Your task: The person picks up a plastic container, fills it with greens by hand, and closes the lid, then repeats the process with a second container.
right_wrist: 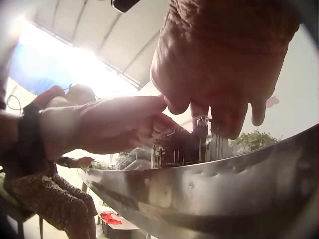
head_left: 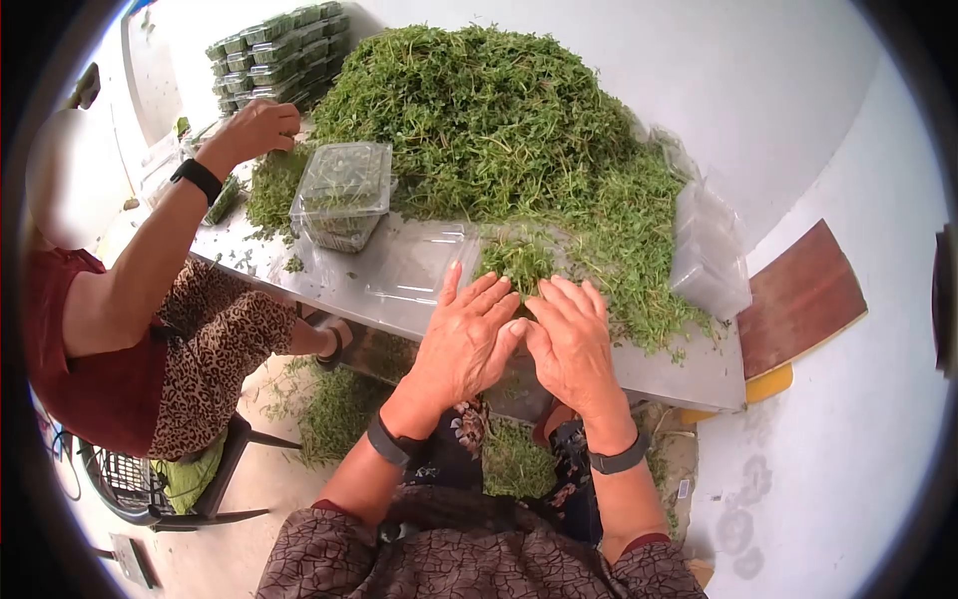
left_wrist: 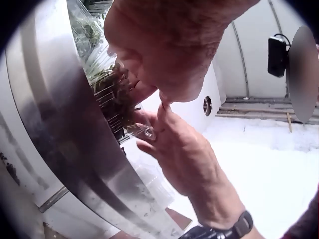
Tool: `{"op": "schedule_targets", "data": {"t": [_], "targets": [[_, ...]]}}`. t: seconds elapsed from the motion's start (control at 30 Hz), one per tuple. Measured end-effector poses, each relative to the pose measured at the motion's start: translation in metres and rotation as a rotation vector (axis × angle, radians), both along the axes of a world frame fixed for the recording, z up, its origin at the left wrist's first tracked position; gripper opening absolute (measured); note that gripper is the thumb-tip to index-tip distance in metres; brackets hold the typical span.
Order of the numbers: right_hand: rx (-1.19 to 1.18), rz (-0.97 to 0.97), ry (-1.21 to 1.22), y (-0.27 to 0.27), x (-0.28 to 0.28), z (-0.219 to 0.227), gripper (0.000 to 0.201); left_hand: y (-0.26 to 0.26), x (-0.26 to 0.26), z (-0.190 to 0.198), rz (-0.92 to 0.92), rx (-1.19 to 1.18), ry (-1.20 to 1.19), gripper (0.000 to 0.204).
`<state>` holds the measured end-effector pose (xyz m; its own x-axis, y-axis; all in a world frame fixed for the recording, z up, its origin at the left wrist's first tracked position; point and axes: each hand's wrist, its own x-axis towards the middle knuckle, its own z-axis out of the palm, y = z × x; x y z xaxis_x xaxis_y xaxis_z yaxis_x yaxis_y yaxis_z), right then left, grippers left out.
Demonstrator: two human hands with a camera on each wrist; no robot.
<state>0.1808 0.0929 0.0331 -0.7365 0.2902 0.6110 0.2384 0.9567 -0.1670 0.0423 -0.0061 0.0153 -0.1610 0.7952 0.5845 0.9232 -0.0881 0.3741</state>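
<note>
My left hand (head_left: pixel 461 344) and right hand (head_left: pixel 574 349) straight-fingered, without any grip, over greens (head_left: pixel 517 260) in the clear container (right_wrist: pixel 160 155) beneath.

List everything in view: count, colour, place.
Leafy heap: one, green, table's back
Table: one, silver-grey, centre
Stacked boxes: many, clear, back left
Nearer boxes: count unclear, clear, left of centre
Box with greens: one, clear, at the fingers
Empty containers: count unclear, clear, right
Board: one, red-brown, far right
Chair: one, black, lower left
Other person: one, dark-red top, left
Wristbands: two, dark, wearer's wrists
Left hand: one, bare, centre
Right hand: one, bare, centre
</note>
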Motion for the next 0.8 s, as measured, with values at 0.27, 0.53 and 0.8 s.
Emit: {"op": "schedule_targets", "data": {"t": [0.27, 0.53, 0.8], "targets": [[-0.257, -0.036, 0.213, -0.002, 0.02, -0.012, 0.037, -0.012, -0.016, 0.018, -0.023, 0.106, -0.015, 0.035], [-0.286, -0.037, 0.211, -0.01, 0.023, -0.023, 0.036, -0.017, -0.015, -0.001, 0.004, 0.03, 0.002, 0.032], [-0.179, -0.071, 0.154, -0.016, 0.017, -0.017, 0.034, -0.011, -0.004, 0.002, -0.006, 0.162, 0.121, 0.029]]}}
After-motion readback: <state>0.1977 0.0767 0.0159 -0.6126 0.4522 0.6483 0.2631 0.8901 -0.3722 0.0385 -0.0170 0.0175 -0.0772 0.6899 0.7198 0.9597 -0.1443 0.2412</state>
